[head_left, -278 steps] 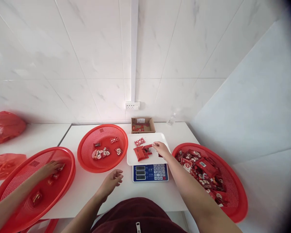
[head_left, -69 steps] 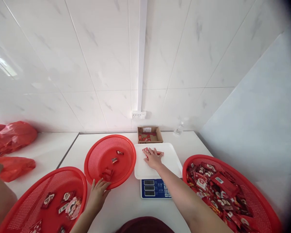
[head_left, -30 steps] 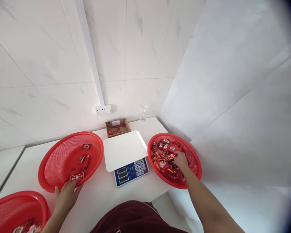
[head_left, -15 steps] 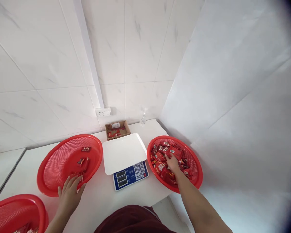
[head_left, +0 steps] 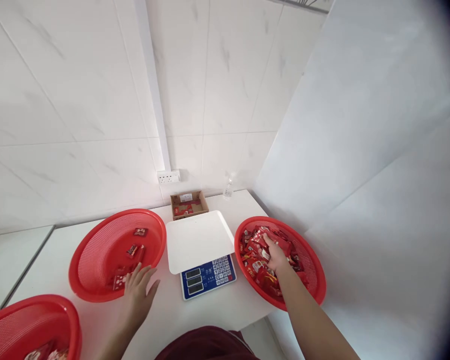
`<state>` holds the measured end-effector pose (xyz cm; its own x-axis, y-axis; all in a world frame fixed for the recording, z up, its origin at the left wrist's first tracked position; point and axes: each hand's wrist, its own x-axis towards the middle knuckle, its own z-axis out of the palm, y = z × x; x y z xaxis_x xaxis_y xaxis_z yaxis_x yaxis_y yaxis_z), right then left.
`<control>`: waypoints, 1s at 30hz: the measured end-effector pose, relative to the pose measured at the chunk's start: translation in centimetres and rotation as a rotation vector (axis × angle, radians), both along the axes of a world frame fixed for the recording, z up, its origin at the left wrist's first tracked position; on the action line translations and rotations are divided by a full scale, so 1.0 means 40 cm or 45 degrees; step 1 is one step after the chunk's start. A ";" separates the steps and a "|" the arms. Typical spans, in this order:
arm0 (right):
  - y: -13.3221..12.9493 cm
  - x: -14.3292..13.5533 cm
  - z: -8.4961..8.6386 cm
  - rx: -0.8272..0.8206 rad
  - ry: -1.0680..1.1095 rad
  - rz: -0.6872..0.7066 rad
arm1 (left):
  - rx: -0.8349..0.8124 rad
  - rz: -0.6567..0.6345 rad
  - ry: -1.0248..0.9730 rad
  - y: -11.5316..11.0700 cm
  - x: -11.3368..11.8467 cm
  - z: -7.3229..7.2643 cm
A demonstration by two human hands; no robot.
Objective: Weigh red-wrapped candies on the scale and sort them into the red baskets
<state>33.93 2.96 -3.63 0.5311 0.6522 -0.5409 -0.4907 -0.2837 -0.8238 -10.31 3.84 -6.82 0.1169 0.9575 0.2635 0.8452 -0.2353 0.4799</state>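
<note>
Red packet [head_left: 258, 236] (white-dotted, apparently)

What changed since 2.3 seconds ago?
The right hand moved rightward from the white tray to the packets in the right basket; the ones it covered have left the tray. The left hand remains by the middle basket's near rim. Scale, cardboard box and bottle stayed put.

Glossy red packets [head_left: 263, 276], one apparently white-spotted, heaped in a red basket [head_left: 312, 267]

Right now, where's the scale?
In the head view, the scale stands on the table, below and slightly left of centre. It sits between the middle basket and the right basket, with the box behind it.
</note>
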 end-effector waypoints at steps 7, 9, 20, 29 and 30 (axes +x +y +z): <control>0.138 -0.253 0.035 0.024 0.143 0.477 | -0.105 -0.049 -0.341 -0.032 0.024 0.015; 0.159 -0.302 0.031 0.012 0.092 0.506 | -0.122 -0.014 -0.435 -0.042 0.013 0.022; 0.122 -0.358 0.025 0.040 0.034 0.724 | -0.456 -0.032 -0.633 -0.071 0.049 0.070; -0.045 -0.383 0.128 0.259 -0.267 1.706 | -1.477 -0.363 -1.447 -0.085 0.269 0.189; -0.057 -0.364 0.137 0.226 -0.308 1.691 | -1.511 -0.344 -1.531 -0.085 0.294 0.191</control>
<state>19.38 0.67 1.84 -0.4772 0.7921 -0.3805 0.2272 -0.3071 -0.9242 1.44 0.44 0.81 0.5791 0.6663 -0.4697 -0.0960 0.6279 0.7724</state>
